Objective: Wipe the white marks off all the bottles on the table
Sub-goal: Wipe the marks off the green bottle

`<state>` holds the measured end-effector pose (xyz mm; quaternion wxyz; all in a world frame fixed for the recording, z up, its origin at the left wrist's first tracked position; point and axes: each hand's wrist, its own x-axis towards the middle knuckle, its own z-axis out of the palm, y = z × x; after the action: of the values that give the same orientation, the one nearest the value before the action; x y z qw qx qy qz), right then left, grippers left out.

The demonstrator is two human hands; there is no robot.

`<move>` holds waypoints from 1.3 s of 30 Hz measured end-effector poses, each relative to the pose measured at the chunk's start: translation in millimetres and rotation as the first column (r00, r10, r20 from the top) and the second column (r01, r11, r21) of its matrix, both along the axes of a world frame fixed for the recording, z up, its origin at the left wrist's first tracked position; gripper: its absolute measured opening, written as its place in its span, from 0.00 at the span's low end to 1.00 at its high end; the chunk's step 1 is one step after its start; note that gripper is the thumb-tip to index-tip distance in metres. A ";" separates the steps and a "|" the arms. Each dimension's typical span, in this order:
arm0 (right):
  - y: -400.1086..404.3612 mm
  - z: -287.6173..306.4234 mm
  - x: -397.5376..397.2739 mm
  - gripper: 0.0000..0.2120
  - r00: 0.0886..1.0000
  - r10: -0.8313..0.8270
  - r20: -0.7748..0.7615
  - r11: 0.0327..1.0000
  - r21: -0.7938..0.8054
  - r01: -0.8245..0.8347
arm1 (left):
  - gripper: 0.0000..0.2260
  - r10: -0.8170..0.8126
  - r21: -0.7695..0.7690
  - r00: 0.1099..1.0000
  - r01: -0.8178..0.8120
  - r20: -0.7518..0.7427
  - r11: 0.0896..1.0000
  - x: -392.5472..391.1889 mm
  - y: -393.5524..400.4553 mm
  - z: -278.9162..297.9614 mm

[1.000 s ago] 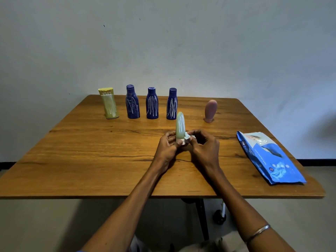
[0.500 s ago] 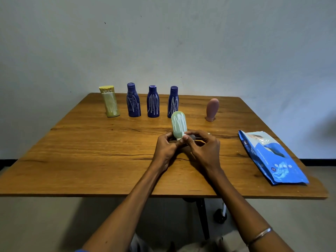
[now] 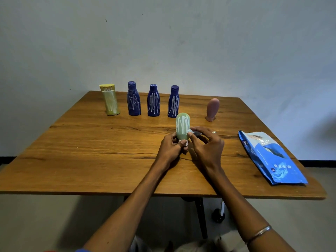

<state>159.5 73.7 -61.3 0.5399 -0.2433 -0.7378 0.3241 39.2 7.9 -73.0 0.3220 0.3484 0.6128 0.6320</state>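
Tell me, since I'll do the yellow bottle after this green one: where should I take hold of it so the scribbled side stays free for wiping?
Probably grip the yellow bottle low on its body, fingers around the back and sides, coming from the left, its open side. It stands upright at the row's left end, the chalked face toward you, a blue bottle close on its right.

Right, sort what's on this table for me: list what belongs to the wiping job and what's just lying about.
Belongs to the job:
- green bottle with white marks, held by left hand
- wipe pinched in right hand
- three blue bottles, scribbled white
- yellow bottle, marked white
- pink bottle, no marks visible
- blue wipes packet

Lying about:
- nothing else on the wooden table
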 end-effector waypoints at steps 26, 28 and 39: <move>37.8 41.9 -24.5 0.09 0.993 -0.081 0.091 0.971 0.232 0.058 | 0.12 0.027 -0.089 0.972 -0.050 -0.233 0.995 8.4 -3.3 2.5; 37.3 35.6 -22.9 0.09 0.992 -0.099 0.082 0.964 0.256 0.075 | 0.13 0.038 -0.094 0.968 -0.063 -0.249 0.994 8.0 -3.6 2.1; 29.4 17.9 -11.4 0.11 0.992 -0.123 0.030 0.960 0.257 0.112 | 0.15 0.041 -0.099 0.962 -0.070 -0.268 0.993 6.9 -4.1 2.4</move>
<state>148.1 103.1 -43.4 0.5678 -0.2228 -0.7697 0.1886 46.1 3.7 -70.6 0.2375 0.3949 0.6931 0.5543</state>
